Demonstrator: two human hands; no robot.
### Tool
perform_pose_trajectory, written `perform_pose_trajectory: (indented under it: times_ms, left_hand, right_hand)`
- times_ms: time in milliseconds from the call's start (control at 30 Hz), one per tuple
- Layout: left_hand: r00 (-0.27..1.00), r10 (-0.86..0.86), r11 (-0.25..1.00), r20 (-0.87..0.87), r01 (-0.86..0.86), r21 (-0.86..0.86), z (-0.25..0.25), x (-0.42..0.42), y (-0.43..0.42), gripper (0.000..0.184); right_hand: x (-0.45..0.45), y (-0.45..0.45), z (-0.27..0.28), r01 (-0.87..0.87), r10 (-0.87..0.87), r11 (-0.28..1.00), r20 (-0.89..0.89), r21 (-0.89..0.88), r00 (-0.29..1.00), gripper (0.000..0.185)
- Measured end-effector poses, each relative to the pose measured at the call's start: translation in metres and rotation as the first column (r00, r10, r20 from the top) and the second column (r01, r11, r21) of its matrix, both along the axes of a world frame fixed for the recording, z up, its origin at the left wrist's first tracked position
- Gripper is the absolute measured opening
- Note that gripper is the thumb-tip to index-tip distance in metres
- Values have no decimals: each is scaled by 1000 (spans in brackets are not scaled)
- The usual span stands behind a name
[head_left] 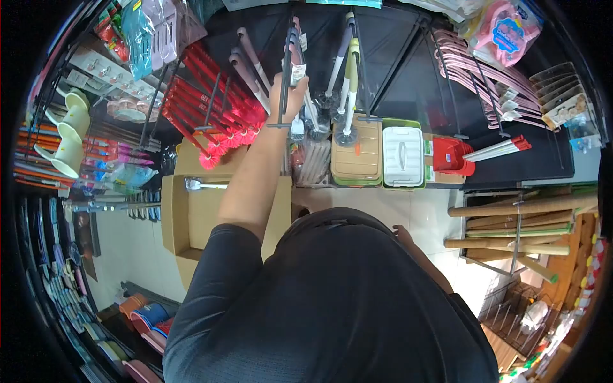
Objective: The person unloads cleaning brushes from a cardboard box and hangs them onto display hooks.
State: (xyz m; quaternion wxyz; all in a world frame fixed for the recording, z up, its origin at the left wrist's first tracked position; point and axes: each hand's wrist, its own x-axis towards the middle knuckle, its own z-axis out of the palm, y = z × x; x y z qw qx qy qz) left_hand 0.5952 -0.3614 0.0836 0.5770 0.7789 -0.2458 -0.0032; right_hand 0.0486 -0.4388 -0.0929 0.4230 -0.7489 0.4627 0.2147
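Note:
My left hand [288, 96] is up at the rack, its fingers closed round the upper handle of a hanging brush [297, 74] that bears a white tag. Grey and green-handled brushes [347, 89] hang to its right, and grey-handled ones [249, 73] to its left. Red brushes [214, 108] hang farther left. Below my left arm stands an open cardboard box [199, 217] with a white-handled brush [204, 186] lying in it. My right hand [402, 235] hangs low beside my body, partly hidden; its fingers are too small to judge.
Lidded bins, one brown [356, 159] and one white [403, 156], stand below the rack, with a red dustpan [452, 155] to their right. Pink hangers [485, 83] hang at the upper right. Wooden poles [511, 226] lie in a rack at right.

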Motion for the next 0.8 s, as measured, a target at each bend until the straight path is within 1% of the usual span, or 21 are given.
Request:
perform_pose_trajectory:
  times_ms: [67,100,133,167,200,233,267,300,333,433,467,500,533,567,600,633,667,700,733,767,800]
  left_hand:
    - [1000,22,1000,18,-22,-3,-42,-8,11,44]
    - [999,32,999,37,-31,-8,-50,-16,18,44]
    - [999,34,978,-6,-32,207,10,-62,39,46]
    - [999,47,977,8,-47,209,-13,-74,51,54]
    - [1000,-10,886,-29,22,464,-30,-82,69,50]
    - [999,-2,931,-52,21,364,-54,-101,88,45]
    - [986,52,856,-159,38,516,-68,-120,107,43]
    - [958,70,786,-277,118,607,-74,-140,128,44]
    - [939,110,825,-324,95,556,-111,-160,156,46]
    - [820,351,715,-452,77,695,-175,-223,235,47]
    - [776,419,688,-471,67,723,-183,-246,260,46]
    - [711,482,693,-511,47,719,-186,-268,280,43]
    - [644,535,700,-548,25,714,-188,-287,298,40]
    - [625,561,695,-543,1,719,-195,-305,318,40]
    - [534,630,690,-563,-52,722,-206,-323,336,37]
    - [437,685,681,-582,-103,725,-211,-333,348,34]
    - [418,698,677,-581,-122,726,-199,-337,352,34]
    - [292,701,705,-651,-145,694,-176,-339,351,33]
    - [164,682,731,-713,-173,660,-165,-340,351,31]
    - [149,683,729,-715,-186,658,-167,-340,354,31]
    - [126,677,727,-725,-265,633,-170,-337,358,29]
  right_hand:
    - [-9,-13,-2,-17,17,1000,-12,10,1000,55]
    - [-12,-20,-3,5,-3,999,-24,49,1000,55]
    - [-14,-26,-4,26,-22,996,-37,87,999,55]
    - [-17,-32,-3,6,-3,996,-38,91,999,55]
    - [-20,-37,-3,-16,19,995,-27,102,999,55]
    - [-22,-43,-2,-41,43,993,-17,113,999,55]
    - [-22,-48,3,-65,68,991,-20,120,997,55]
    - [-20,-53,9,-108,112,987,-31,122,993,54]
    - [-18,-58,12,-156,162,980,-43,126,986,52]
    - [-17,-75,2,-289,302,942,-54,169,952,48]
    - [-33,-98,-29,-791,791,611,42,-8,610,47]
    - [-30,-104,-28,-899,915,403,77,-171,396,42]
    - [-25,-104,-28,-622,624,779,-1,76,781,41]
    - [-10,-99,-10,-156,206,957,-192,246,960,40]
    - [-3,-99,-4,-197,229,957,-136,213,964,40]
    - [-7,-112,-19,-226,258,950,-134,216,957,40]
    - [-13,-129,-44,-718,719,695,42,-33,694,40]
    - [-11,-139,-59,-919,977,211,65,-334,201,41]
    - [7,-128,-49,-688,690,719,13,102,723,39]
    - [29,-114,-25,-702,704,705,10,101,710,39]
    - [57,-94,15,-565,571,815,-18,131,820,39]
